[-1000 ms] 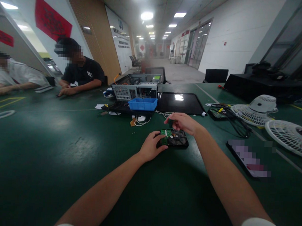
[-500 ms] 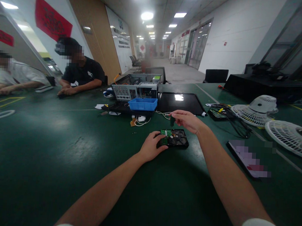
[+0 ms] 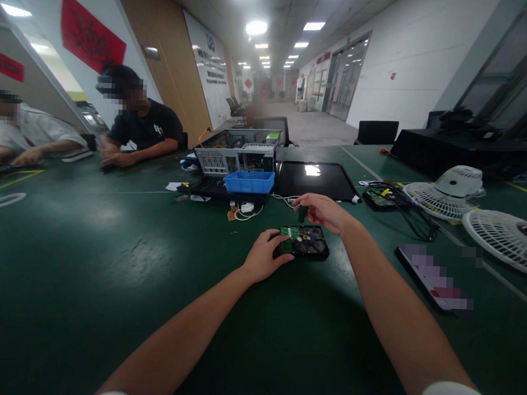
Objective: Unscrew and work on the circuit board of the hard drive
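A hard drive (image 3: 316, 242) lies flat on the green table, its green circuit board (image 3: 289, 232) facing up at the left end. My left hand (image 3: 263, 256) grips that left end, fingers over the top edge and thumb along the near side. Above the drive's far edge, my right hand (image 3: 321, 213) is closed on a screwdriver (image 3: 303, 214) held upright. Its dark green handle points down toward the drive. The tip is too small to make out, so I cannot tell whether it touches.
Beyond the drive stand a blue tray (image 3: 250, 182), an open computer case (image 3: 237, 155) and a dark flat screen (image 3: 316, 179). To the right are a phone (image 3: 432, 279), cables and white fan parts (image 3: 447, 194). Two people (image 3: 144, 125) sit at the far left.
My right hand and the screwdriver have shifted very slightly, with the handle a little lower. My left hand and the hard drive stay put. At far left a person's hands moved.
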`<state>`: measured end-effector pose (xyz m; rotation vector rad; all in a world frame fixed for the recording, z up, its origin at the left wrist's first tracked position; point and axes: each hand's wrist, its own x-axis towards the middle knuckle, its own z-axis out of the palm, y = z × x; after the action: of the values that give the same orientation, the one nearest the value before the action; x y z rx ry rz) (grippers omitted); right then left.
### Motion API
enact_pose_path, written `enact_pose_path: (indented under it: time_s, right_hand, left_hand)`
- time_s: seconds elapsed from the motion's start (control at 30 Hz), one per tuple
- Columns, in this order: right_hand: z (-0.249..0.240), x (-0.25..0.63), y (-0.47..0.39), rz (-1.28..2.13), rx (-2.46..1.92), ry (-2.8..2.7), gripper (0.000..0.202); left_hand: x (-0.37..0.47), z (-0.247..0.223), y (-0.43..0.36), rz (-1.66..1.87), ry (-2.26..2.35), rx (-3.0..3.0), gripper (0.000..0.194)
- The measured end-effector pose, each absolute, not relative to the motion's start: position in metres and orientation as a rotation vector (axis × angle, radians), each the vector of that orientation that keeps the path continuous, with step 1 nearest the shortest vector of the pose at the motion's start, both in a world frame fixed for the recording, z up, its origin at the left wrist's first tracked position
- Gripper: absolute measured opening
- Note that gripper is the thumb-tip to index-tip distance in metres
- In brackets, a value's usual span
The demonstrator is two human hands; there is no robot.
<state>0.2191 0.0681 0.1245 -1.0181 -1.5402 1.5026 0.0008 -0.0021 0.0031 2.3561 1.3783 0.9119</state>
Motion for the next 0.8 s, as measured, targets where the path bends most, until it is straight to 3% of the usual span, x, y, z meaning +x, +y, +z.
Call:
enact_pose_path:
  time_s: [0.53, 0.8]
  right_hand:
    - [0.1242, 0.2188, 0.0662, 1.642, -0.952, -1.493, 0.021]
    - [0.1232, 0.2261, 0.0721, 1.525, -0.966, -1.534, 0.023]
  left_hand:
    - [0.0017, 0.0062, -0.0021, 0.932, 1.367, 2.291, 0.062]
    - [0.0018, 0.0099, -0.0019, 0.945, 1.395, 2.248, 0.034]
